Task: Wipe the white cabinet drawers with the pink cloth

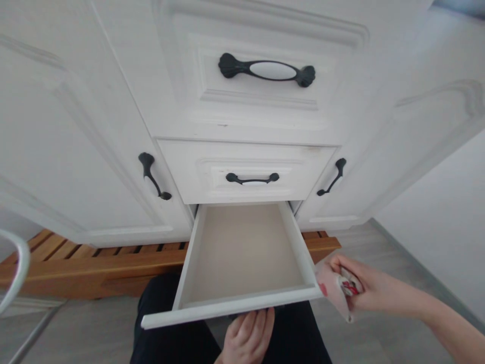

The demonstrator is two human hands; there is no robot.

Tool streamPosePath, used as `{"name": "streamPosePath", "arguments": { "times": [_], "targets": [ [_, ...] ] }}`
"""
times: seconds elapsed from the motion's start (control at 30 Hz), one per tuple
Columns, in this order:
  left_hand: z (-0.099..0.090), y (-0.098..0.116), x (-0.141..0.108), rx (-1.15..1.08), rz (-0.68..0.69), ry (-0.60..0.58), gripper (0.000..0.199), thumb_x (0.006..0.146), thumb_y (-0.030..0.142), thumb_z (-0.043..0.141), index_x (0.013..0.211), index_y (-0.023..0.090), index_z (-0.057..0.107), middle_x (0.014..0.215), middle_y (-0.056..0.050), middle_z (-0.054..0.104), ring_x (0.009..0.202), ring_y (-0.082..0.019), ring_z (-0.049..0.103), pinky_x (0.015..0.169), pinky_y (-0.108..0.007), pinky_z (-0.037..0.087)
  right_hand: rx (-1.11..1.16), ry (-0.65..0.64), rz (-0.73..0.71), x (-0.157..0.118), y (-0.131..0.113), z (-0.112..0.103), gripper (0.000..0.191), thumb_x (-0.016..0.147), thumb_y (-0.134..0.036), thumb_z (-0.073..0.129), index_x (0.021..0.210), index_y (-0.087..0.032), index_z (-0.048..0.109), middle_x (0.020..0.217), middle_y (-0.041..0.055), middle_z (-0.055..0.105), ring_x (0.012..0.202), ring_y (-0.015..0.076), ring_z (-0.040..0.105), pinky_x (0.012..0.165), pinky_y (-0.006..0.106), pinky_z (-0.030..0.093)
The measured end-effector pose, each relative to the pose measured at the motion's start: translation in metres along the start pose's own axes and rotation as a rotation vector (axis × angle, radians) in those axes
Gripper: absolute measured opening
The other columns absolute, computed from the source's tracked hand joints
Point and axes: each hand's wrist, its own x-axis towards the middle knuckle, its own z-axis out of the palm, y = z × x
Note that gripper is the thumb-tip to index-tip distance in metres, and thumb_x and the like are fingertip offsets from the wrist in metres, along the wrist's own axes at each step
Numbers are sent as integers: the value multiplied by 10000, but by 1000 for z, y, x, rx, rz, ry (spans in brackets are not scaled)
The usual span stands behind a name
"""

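White cabinetry (261,119) fills the view, its moulded doors and drawer fronts fitted with dark, curved handles bearing pale inlays. Along the base on either side shows a slatted wooden bench (113,268), and beneath it lies a grey wood-look floor (364,333). A pale wall (458,202) closes off the right.

In the middle, the lowest drawer (246,247) stands pulled out toward the person, over the dark-clothed legs (166,333). Its beige bottom and white sides are in plain sight. Two shut drawers sit above it — the upper handle (267,70) large and near, the lower handle (252,179) smaller and farther off.

The left hand (248,336) is at the outer face of the open drawer's front, between the knees, its fingers curled up and grasping there; a dark sliver shows beside them, though most of what they close around is hidden.

The right hand (350,283) clutches a bunched cloth (335,293), white and pink with red patches, by the drawer's right front corner. A loose fold hangs below the fist — whether the cloth touches the corner, I cannot tell.
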Motion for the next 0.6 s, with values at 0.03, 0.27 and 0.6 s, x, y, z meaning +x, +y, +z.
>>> {"name": "streamPosePath", "arguments": {
  "times": [0.03,0.27,0.6],
  "targets": [
    [0,-1,0,-6,1,1,329,943,224,483,1167,267,720,1412,82,584,1026,-101,583,877,-287,447,24,72,0,-7,13,1,319,633,-162,622,894,-227,451,877,-40,541,761,119,494,664,216,408],
    [3,-9,5,21,83,65,295,971,248,478,1062,277,757,1354,54,620,969,-93,575,831,-278,439,119,600,117,-49,113,30,303,602,-343,679,843,-233,533,748,-12,602,672,182,558,620,294,466],
    [43,-62,55,-1,15,-233,427,908,273,584,1331,216,586,1147,17,728,1088,-148,560,996,-320,384,575,1072,296,-9,60,89,816,618,-656,741,1227,-220,419,1055,64,608,854,236,644,636,316,545]
  ]
}}
